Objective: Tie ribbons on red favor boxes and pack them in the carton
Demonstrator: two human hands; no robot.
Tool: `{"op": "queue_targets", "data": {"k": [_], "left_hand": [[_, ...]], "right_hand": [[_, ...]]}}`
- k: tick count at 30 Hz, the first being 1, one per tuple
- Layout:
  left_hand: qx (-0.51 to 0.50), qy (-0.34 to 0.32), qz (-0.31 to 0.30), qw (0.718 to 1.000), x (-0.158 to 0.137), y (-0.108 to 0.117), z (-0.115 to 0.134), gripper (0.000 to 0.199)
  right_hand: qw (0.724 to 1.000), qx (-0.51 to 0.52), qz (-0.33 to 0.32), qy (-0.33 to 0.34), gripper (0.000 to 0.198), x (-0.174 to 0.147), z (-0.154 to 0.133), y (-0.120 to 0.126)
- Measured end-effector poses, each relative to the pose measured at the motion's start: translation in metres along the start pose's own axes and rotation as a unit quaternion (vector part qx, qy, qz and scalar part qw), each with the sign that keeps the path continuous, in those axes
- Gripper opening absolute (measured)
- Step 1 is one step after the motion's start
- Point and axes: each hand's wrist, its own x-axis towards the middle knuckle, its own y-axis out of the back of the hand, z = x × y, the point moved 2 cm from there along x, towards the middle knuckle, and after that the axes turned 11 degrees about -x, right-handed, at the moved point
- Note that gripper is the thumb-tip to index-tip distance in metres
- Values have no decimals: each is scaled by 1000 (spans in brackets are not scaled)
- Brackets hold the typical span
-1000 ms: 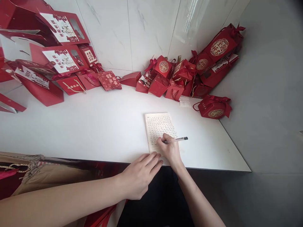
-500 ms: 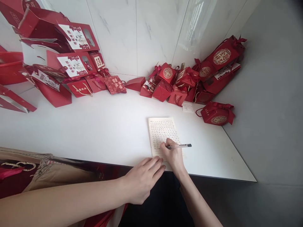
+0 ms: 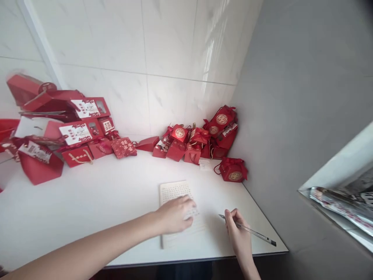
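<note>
An open-faced page of small handwriting fills the notebook (image 3: 182, 239), which lies on the white tabletop. My left hand (image 3: 176, 214) is over the notebook's middle, covering part of the writing; its fingers are loosely apart and a little blurred, and it holds nothing. Whether the fingertips touch the paper I cannot tell. To the right of the notebook, my right hand (image 3: 238, 231) grips a clear pen (image 3: 259, 235) between thumb and fingers. The pen's tip points left towards the page, apart from it, and its black end points to the lower right.
Red gift boxes (image 3: 177, 149) line the tiled wall at the back, with a taller pile of red boxes (image 3: 78, 132) on the left. One red box with a bow (image 3: 233, 170) sits near the grey side wall (image 3: 271, 116). Packaged items (image 3: 344, 210) occupy a recess at right.
The view has tilted up and turned right. My right hand has lifted the pen off the page and moved right of the notebook. My left hand has moved from the lower edge onto the page.
</note>
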Motion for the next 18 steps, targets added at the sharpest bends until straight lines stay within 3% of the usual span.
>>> {"op": "queue_targets", "data": {"k": [3,6,10,14,18], "left_hand": [[-22,-33,57,998,73,11,5,48],[-112,12,76,991,148,13,8,70],[-152,49,85,984,226,12,13,99],[-185,44,86,978,265,9,19,112],[-251,44,89,963,269,7,24,105]], "right_hand": [[1000,7,8,-12,47,1,19,11],[1000,15,10,21,44,-7,26,7],[997,11,36,61,40,-16,24,-2],[994,6,75,78,35,-17,20,-6],[991,2,105,82,34,-17,16,-8]]}}
